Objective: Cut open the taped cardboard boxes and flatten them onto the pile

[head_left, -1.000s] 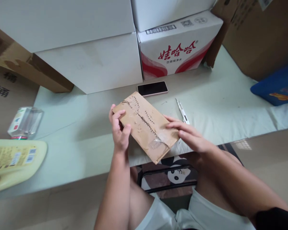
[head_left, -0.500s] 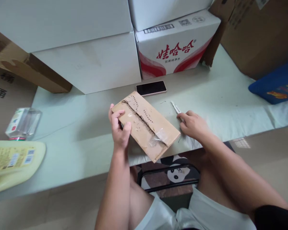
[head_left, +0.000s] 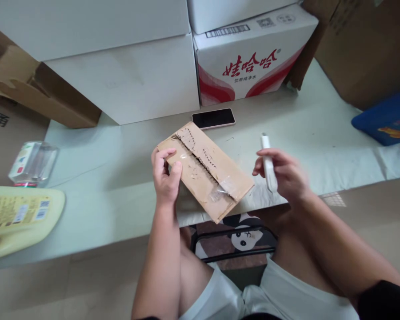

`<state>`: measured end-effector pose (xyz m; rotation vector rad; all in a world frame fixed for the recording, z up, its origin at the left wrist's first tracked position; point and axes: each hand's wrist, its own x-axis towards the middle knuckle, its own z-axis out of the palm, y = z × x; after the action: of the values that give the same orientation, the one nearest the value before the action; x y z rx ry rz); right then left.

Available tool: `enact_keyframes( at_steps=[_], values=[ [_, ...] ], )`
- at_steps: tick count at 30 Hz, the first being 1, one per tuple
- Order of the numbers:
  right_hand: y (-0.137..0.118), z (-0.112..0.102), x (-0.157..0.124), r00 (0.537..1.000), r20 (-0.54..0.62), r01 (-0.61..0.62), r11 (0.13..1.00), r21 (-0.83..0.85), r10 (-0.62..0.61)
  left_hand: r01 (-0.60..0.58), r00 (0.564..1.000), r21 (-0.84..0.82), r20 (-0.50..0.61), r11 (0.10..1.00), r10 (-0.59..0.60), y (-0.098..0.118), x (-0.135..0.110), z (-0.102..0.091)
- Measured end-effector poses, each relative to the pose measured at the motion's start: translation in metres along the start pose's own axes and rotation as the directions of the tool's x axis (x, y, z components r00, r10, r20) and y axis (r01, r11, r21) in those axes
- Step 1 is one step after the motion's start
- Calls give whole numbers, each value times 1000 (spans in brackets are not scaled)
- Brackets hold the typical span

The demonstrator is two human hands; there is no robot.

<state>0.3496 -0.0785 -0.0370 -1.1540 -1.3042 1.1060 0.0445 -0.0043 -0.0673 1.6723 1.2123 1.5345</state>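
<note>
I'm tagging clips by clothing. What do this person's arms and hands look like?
No gloves: the left hand and right hand are bare, with no ring, watch or bracelet in view. The left forearm and right forearm are uncovered; a black sleeve shows high on the right arm.

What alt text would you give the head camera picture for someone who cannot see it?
A seated person's left hand grips a taped cardboard piece at the edge of a pale green table, while the right hand holds a slim white tool beside it. A dark phone lies behind the cardboard, before stacked white boxes.
</note>
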Motion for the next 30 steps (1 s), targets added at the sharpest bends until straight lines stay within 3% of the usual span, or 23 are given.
enact_keyframes(
  at_steps=[3, 7, 9, 12, 15, 19, 21, 23, 26, 28, 30],
  values=[
    [-14, 0, -15, 972, 7, 232, 967, 108, -234, 5, 1000, 4, 5, 1000, -5, 2, 0, 0],
    [-32, 19, -36, 947, -128, 291, 956, -43, -294, 10, 1000, -3, -9, 1000, -10, 5, -1, 2],
    [-39, 32, -44, 922, -129, 369, 930, 12, -364, 9, 1000, 11, -30, 1000, -8, 8, -2, 4],
    [-48, 48, -53, 853, 27, 517, 850, 99, -522, 7, 996, 48, -86, 999, -3, 14, -3, 10],
    [-49, 56, -57, 821, 215, 548, 835, -41, -528, 21, 988, 94, -156, 995, -6, 19, -3, 17],
    [-42, 56, -58, 785, 107, 619, 773, -137, -610, 26, 984, 147, -177, 989, 0, 25, -4, 21],
    [-39, 55, -58, 766, 122, 642, 746, -177, -631, 14, 982, 191, -186, 981, 22, 32, -11, 20],
    [-40, 55, -57, 784, 210, 621, 747, -237, -585, -37, 977, 231, -195, 972, 84, 43, -22, 19],
    [-42, 54, -54, 816, 266, 577, 750, -324, -513, -287, 937, 256, -126, 923, 326, 61, -45, 21],
    [-42, 53, -53, 828, 249, 560, 749, -355, -502, -447, 884, 272, -9, 852, 467, 70, -59, 25],
    [-43, 52, -54, 833, 229, 553, 745, -373, -503, -512, 856, 297, 92, 806, 509, 74, -69, 31]
  ],
)
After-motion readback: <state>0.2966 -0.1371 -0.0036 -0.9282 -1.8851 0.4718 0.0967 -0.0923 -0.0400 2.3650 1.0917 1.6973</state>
